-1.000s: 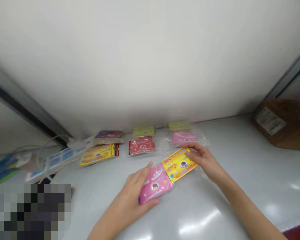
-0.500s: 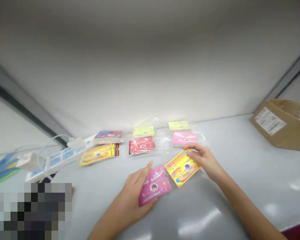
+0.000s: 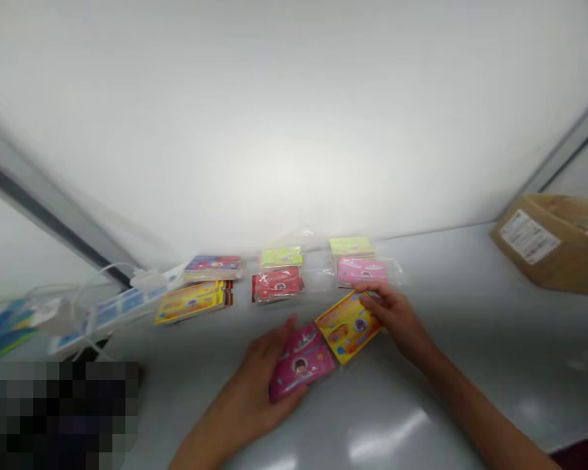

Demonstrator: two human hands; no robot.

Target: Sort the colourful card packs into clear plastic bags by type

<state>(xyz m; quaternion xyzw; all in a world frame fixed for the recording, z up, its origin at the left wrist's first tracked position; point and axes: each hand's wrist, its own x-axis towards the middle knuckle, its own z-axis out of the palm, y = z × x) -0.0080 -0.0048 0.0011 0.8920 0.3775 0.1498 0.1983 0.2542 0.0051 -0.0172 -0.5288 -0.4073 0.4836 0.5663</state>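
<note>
My left hand (image 3: 262,382) is wrapped round the left side of a magenta card pack (image 3: 304,365) in clear plastic, thumb below and fingers above. From the right, my right hand (image 3: 396,320) pinches a yellow card pack (image 3: 350,329) at its upper right corner. The yellow pack's left edge meets or slightly overlaps the magenta pack's right edge; whether it is inside the plastic I cannot tell. Just beyond my hands lie a red card pack (image 3: 279,284) and a pink card pack (image 3: 362,271), both in clear sleeves.
Two lime-green packs stand behind, a left one (image 3: 281,256) and a right one (image 3: 351,246). Further left are a blue-and-red stack (image 3: 213,264), yellow packs (image 3: 191,301) and a white power strip (image 3: 120,310) with cables. An open cardboard box (image 3: 543,261) sits at the right.
My right hand has brought the yellow pack slightly left, up against the magenta pack. My left hand has barely moved. The wall looks brighter.
</note>
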